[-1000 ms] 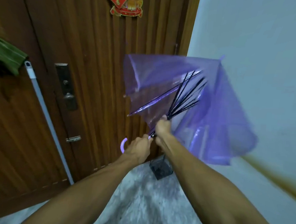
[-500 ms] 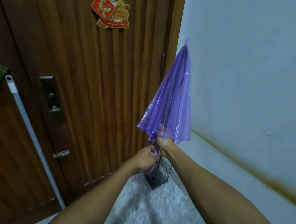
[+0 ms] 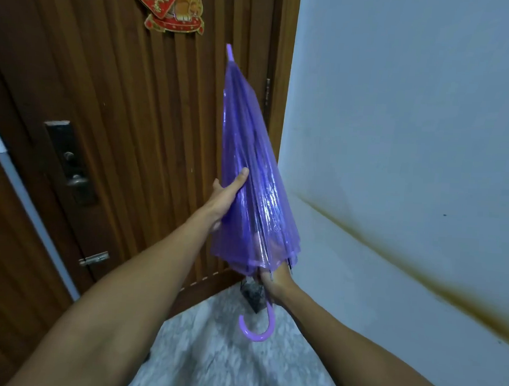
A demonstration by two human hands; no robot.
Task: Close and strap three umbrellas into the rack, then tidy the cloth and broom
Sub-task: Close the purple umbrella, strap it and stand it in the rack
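I have the purple umbrella (image 3: 257,175) folded and held up in front of me, its tip pointing up and a little to the left, its hooked handle (image 3: 258,326) hanging down below my right hand (image 3: 275,279). My right grip is wrapped around the shaft just under the lower edge of the see-through canopy, where the rib ends show around my fingers; most of that hand is hidden by the plastic. My left hand (image 3: 225,197) lies along the left side of the canopy about halfway up, thumb stretched out straight on the front of the plastic, the other fingers out of sight behind it, so I cannot tell how far they curl around. The canopy is gathered but loose, flaring wider toward the bottom, and I can see no strap around it.

Below the umbrella, in the corner where the wooden door (image 3: 133,127) meets the pale wall (image 3: 413,127), stands the dark rack (image 3: 253,296) on the speckled grey floor (image 3: 224,353); only part of it shows behind my right wrist and the handle. The umbrella is above the rack, not in it. At the far left a pale broom handle (image 3: 25,210) leans against the door, beside the dark lock plate (image 3: 72,159). A red and gold decoration (image 3: 168,8) hangs high on the door. A brown stain (image 3: 420,275) runs slantwise across the wall on my right.
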